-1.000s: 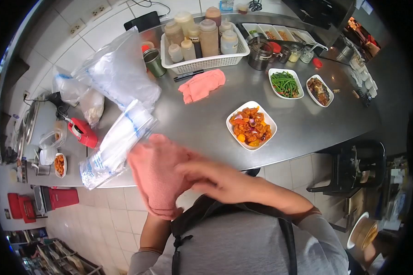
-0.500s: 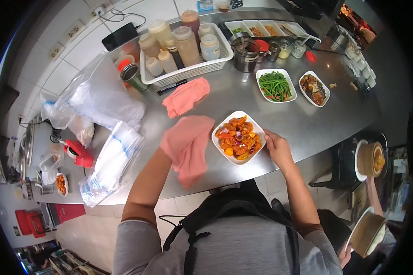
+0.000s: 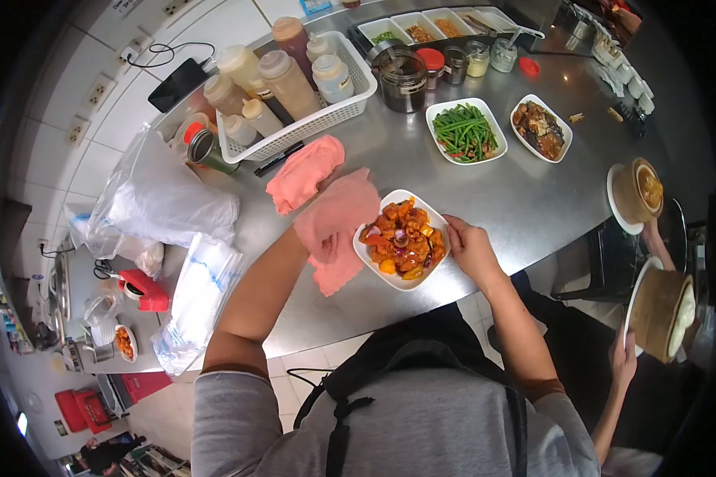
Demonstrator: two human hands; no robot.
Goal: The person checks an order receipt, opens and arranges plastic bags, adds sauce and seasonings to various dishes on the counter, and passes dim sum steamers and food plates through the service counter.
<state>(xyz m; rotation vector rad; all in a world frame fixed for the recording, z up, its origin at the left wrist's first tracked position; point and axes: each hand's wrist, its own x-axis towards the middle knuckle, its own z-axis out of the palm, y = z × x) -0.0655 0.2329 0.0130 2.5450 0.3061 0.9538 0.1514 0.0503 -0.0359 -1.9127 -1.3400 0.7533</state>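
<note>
A white square bowl (image 3: 399, 277) of glossy orange-red food sits on the steel counter near its front edge. My right hand (image 3: 471, 246) grips the bowl's right rim between thumb and fingers. Over my left hand (image 3: 326, 230) lies a pink cloth (image 3: 344, 208), at the bowl's left rim; the cloth hides most of the fingers. A second pink cloth (image 3: 305, 172) lies crumpled just behind. Farther back on the right stand a bowl of green beans (image 3: 466, 131) and a bowl of dark brown food (image 3: 541, 129).
Sauce bottles fill a white basket (image 3: 306, 119) at the back. Jars (image 3: 402, 79) and a tray of toppings (image 3: 422, 30) stand beside it. Plastic bags (image 3: 163, 195) lie left. At right, another person's hands (image 3: 624, 358) carry plates with bamboo steamers (image 3: 660, 306).
From crossed near the counter edge, my hands have moved apart to either side of the bowl. My right hand has taken its rim. The other person's steamers have moved up at right.
</note>
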